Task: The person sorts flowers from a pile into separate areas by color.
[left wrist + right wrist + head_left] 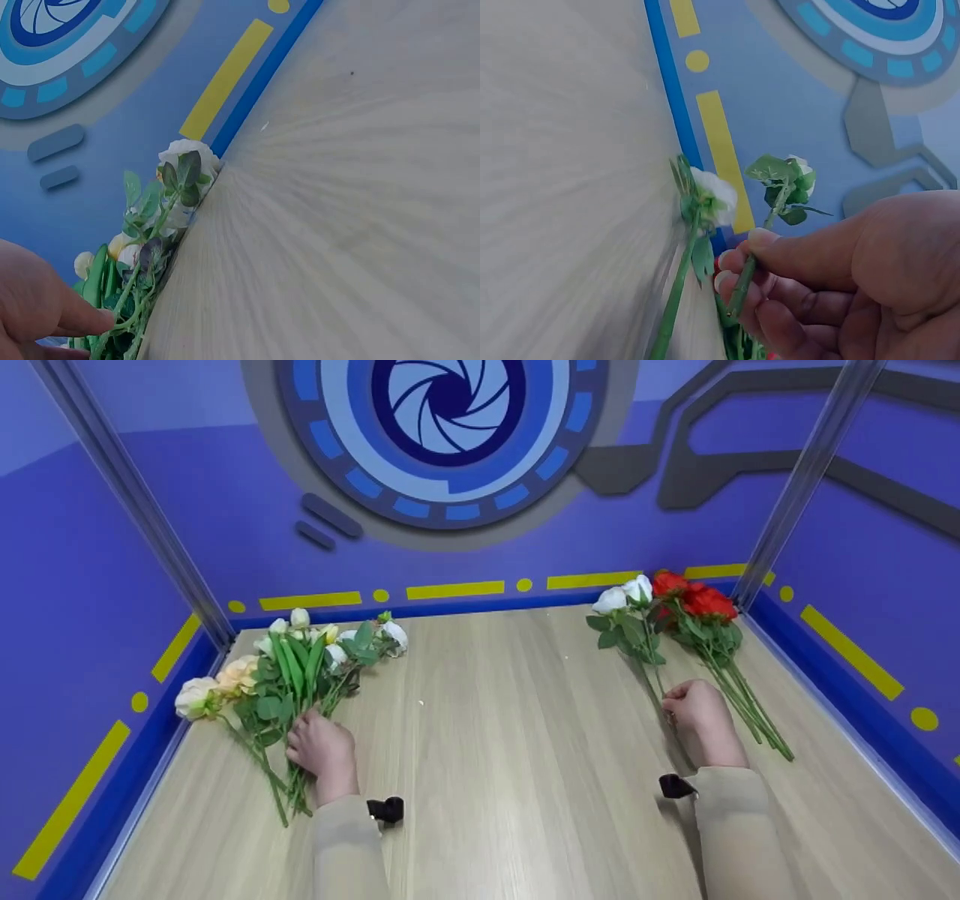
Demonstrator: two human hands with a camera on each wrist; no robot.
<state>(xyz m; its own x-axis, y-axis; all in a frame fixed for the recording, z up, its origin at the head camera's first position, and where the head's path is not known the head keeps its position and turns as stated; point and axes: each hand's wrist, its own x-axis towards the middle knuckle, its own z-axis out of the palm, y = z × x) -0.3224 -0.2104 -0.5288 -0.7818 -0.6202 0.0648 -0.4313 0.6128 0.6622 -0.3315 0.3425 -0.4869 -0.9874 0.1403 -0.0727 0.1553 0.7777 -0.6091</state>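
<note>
My right hand [701, 716] pinches the stem of a white rose [776, 206] between thumb and fingers. Another white rose [714, 199] lies beside it on the table, its long green stem apart from the fingers. To the right of that hand are red flowers [709, 601] with leafy stems. On the left side, my left hand [322, 746] grips green stems in a mixed bunch. White flowers [187, 157] with rounded leaves rise beyond its fingers, and white tulips [299, 618] stand out at the back. Peach flowers [238, 673] lie at the bunch's left. The leaves and hand partly hide which stems are held.
The wooden table [487, 750] has blue-purple panels [465, 562] along its back and sides. Metal corner posts [806, 472] stand at the back corners. Black wrist devices [386, 810] stick out from the sleeves.
</note>
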